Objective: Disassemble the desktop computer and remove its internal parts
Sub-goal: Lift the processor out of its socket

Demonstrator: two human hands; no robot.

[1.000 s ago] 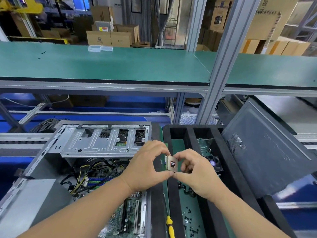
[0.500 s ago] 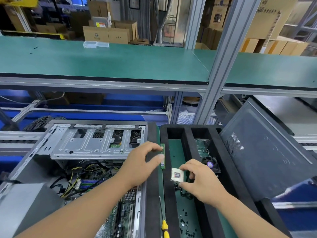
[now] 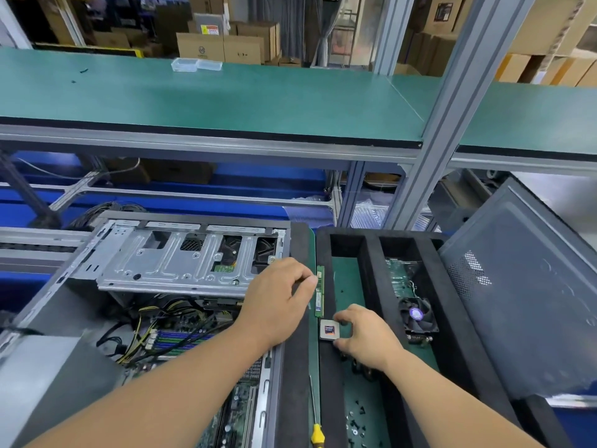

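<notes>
While the open case lies on its side, notes taken against the black foam tray (image 3: 374, 253) as landmark:

Right hand (image 3: 368, 337): over the tray's left compartment, thumb and fingers pinching the processor chip (image 3: 329, 330) by its right edge.
Processor chip: square, label up, at the tray's left wall; whether it touches the foam, cannot tell.
Left hand (image 3: 277, 302): just left of the tray, fingers curled, fingertips at the memory stick (image 3: 319, 295); a real grip cannot be confirmed.
Memory stick: green, on edge, along the outside of the tray's left wall.
Computer case (image 3: 181, 266): left of the tray, side off, drive cage, cables and motherboard showing.
Cooler fan (image 3: 416, 316): in the tray's right compartment, near a green board.
Screwdriver (image 3: 316, 428): yellow handle, left of the tray, near edge.
Loose screws (image 3: 357, 421): in the left compartment, near end.
Side panel (image 3: 523, 286): grey, leaning right of the tray.
</notes>
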